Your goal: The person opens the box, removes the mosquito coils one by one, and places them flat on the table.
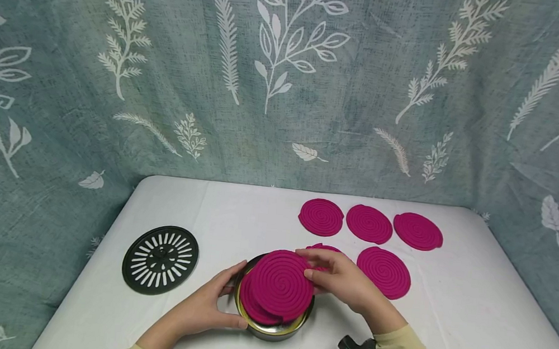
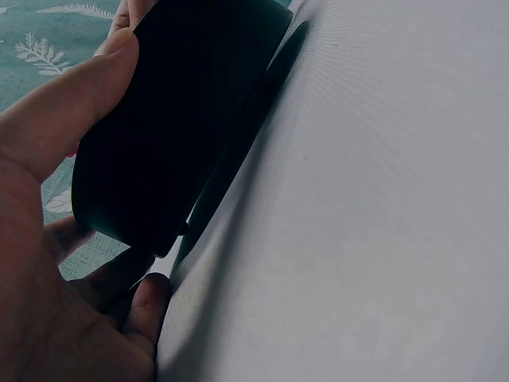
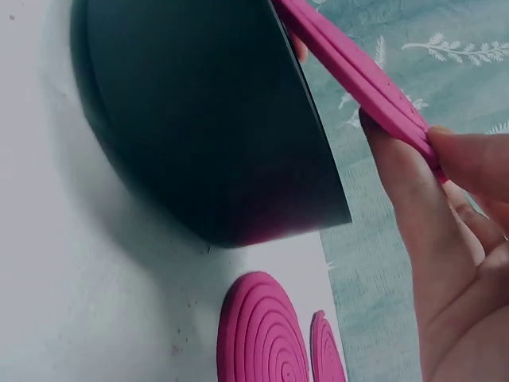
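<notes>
A round dark tin (image 1: 270, 336) with a gold inside stands on the table, and my left hand (image 1: 208, 305) holds it by its left side, thumb at the near rim, fingers at the far side. My right hand (image 1: 337, 275) pinches the right edge of a magenta mosquito coil (image 1: 283, 284) between thumb and fingers. That coil is tilted over the tin's mouth in the right wrist view. Beneath it, another magenta coil (image 1: 252, 301) shows inside the tin, partly hidden. In the left wrist view, the tin's dark wall (image 2: 175, 119) fills the space beside the thumb.
Several more magenta coils lie to the right, among them a near one (image 1: 383, 273) and a back one (image 1: 321, 217); one is partly behind my right hand. A black slotted lid (image 1: 160, 260) lies at the left of the white table (image 1: 235, 209). A patterned curtain (image 1: 283, 135) hangs behind.
</notes>
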`<act>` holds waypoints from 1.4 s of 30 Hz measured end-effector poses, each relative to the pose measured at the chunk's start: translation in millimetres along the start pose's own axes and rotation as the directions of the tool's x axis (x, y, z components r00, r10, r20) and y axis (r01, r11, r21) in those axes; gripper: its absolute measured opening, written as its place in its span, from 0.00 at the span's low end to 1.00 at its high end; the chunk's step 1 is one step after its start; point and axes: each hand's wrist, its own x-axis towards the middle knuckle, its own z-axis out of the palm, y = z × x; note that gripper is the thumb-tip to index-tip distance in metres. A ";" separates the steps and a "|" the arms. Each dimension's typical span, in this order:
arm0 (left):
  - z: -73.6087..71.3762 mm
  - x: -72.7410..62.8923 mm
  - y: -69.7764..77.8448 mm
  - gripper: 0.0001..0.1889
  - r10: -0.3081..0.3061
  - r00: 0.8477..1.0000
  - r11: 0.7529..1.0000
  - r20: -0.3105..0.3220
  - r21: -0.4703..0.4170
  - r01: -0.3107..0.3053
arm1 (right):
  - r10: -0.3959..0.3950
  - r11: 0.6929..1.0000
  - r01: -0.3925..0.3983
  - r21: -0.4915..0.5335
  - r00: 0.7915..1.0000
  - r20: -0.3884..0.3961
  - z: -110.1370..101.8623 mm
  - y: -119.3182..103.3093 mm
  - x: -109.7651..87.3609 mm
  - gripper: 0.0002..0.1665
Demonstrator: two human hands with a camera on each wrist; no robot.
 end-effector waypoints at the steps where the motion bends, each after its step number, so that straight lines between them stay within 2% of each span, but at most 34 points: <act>1: 0.0 0.1 -0.1 0.61 0.000 1.000 1.000 0.000 -0.001 0.000 | -0.001 1.000 0.001 0.005 1.000 -0.012 -1.3 0.3 -1.2 0.25; 15: -0.1 0.8 -1.9 0.61 -0.006 1.000 1.000 -0.003 -0.008 0.006 | -0.004 0.995 0.018 0.094 0.988 -0.152 -21.0 4.1 -13.3 0.30; 24: 0.1 1.0 -1.3 0.61 -0.011 1.000 1.000 -0.008 -0.003 0.011 | 0.029 0.996 -0.008 0.094 0.973 -0.228 -33.4 7.2 -23.5 0.31; 33: -0.4 0.7 -0.7 0.61 -0.011 1.000 1.000 -0.001 -0.013 0.011 | 0.017 0.992 0.022 0.125 0.953 -0.303 -50.4 16.4 -37.5 0.32; 42: -0.7 0.2 -0.8 0.61 -0.007 1.000 1.000 0.003 -0.016 0.007 | 0.030 0.994 0.008 0.105 0.935 -0.355 -68.5 24.3 -51.7 0.34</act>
